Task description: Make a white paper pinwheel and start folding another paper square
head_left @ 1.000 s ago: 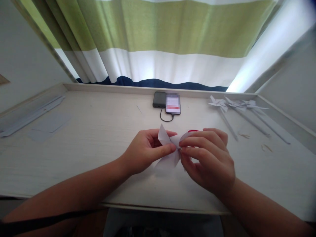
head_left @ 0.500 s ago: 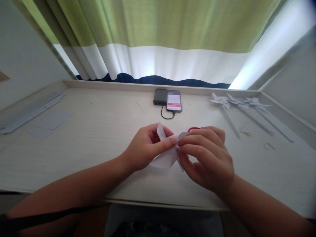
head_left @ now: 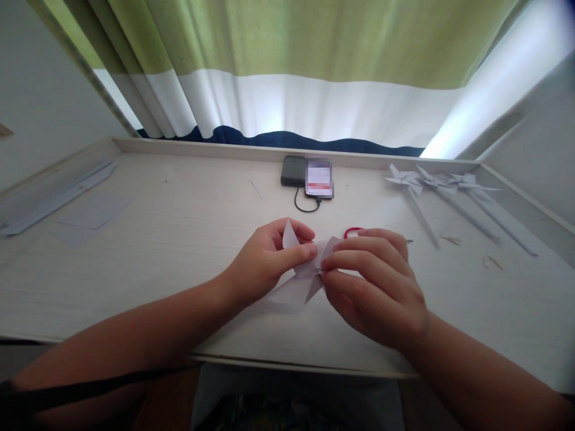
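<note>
Paper pinwheel [head_left: 306, 280], held over the near half of the table [head_left: 202, 197], between both hands. Left hand [head_left: 269, 254] pinches it, thumb on top, fingers behind. Right hand [head_left: 381, 293] also grips it, fingertips closed at the centre. Change over the last second: left thumb moves off the centre and higher up the paper, lower blade swings left, whole piece turns slightly. Reads as small repositioning, left steadying while right works the centre; no blade looks let go.

Hard to see: right fingers cover the centre and right-side blades, so can't tell what is pinched there or whether the folds are fastened. Left fingers partly hidden behind paper. Red loop [head_left: 353, 231] is mostly blocked by the right hand; rest of it unclear. Phone [head_left: 318, 178] screen pixelated, unreadable.
</note>
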